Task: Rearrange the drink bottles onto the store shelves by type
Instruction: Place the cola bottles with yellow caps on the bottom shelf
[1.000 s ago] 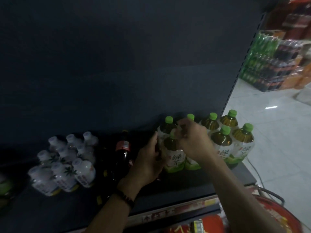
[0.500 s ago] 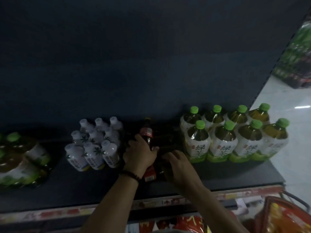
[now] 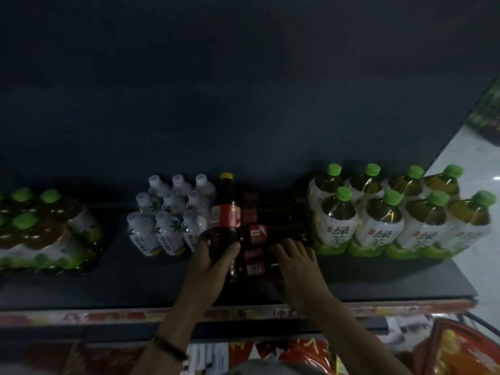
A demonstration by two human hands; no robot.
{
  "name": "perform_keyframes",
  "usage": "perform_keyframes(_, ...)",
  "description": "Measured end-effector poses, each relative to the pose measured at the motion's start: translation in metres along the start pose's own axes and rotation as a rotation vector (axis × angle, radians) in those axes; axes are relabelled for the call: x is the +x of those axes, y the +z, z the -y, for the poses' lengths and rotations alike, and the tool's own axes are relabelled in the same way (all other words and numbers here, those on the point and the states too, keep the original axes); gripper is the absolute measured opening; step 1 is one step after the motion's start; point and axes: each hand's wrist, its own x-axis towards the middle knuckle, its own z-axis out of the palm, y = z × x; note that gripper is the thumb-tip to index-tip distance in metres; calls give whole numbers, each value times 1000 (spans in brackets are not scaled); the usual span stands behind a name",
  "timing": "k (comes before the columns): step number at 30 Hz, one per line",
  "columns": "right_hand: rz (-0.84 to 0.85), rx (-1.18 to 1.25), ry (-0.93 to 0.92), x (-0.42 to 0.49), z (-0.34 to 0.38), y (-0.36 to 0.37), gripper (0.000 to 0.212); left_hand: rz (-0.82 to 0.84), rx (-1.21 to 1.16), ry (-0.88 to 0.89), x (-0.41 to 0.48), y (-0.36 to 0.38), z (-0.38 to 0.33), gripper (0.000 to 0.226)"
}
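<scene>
Shelf (image 3: 108, 288), 绿茶 bottles (image 3: 378, 223), left hand (image 3: 209, 262) gripping dark bottle (image 3: 226, 212)

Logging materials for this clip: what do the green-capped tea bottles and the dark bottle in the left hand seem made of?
The green-capped tea bottles: likely clear plastic, amber liquid shows through; glossy shrink film glints around them. The dark bottle: glossy, plastic or glass, too dim to tell; red label.

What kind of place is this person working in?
Most likely a shop's drinks aisle: wrapped packs of green tea bottles stand on a shelf with a price strip along its front edge, and the left hand grips a dark bottle.
</scene>
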Motion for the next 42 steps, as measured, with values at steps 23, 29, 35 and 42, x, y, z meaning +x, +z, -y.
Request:
perform_keyframes(23,16,1357,441,-46,70,-4,40,13,-491,-328,-58,-84,48,73)
perform_keyframes(29,37,1428,480,-80,117,-10,51,91,-374,-321,-75,-103,55,66)
perform_keyframes(35,107,1674,464,-102,147,-13,44,90,-286,-218,-110,-114,62,73)
perform_keyframes(42,239,1760,386,-125,175,10,45,109,-465,-241,-175,-132,88,42)
